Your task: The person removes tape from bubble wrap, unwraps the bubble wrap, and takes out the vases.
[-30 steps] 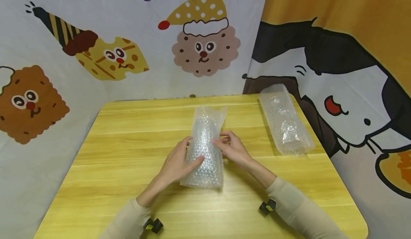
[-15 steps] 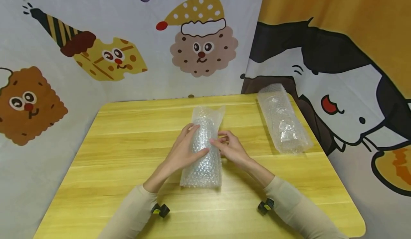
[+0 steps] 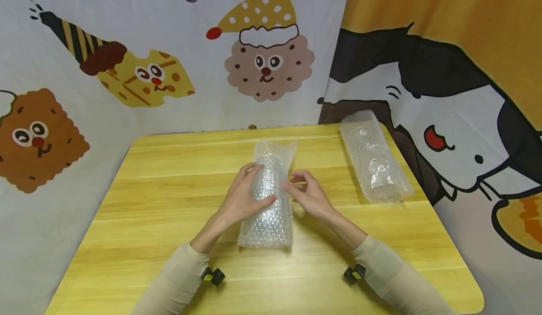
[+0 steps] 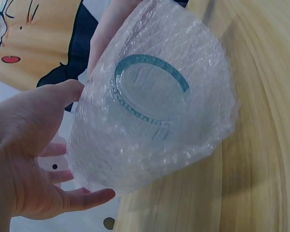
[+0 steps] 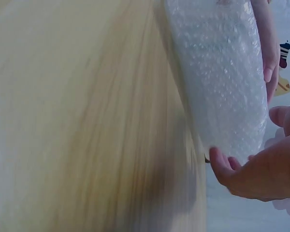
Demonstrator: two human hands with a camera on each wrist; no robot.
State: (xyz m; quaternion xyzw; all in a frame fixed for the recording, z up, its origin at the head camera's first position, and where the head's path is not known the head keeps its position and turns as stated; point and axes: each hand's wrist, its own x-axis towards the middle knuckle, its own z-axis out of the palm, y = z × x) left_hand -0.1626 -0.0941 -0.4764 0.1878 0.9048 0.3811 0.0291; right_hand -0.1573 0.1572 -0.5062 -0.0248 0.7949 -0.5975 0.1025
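A clear bubble-wrapped bundle [image 3: 271, 225] lies on the table, its loose wrap end flaring at the far side. In the left wrist view, the near end of the bundle [image 4: 203, 130] shows a round, see-through shape with a teal ring inside the wrap. My left hand [image 3: 238, 198] holds it from the left, thumb over the top and fingers along the side. On the right, my right hand [image 3: 314, 201] has loosely bent fingers, the thumb tip right at the bundle's edge. Nothing sits between those fingers in the right wrist view.
A second bubble-wrapped bundle [image 3: 374, 160] lies at the table's back right, near the edge. The wood-grain table [image 3: 161, 202] backs onto a cartoon-printed cloth [image 3: 165, 4]. Each sleeve carries a small black camera at the wrist.
My left hand has slid further over the top of the bundle, toward the right. My right hand has drawn slightly away from the bundle's right side.
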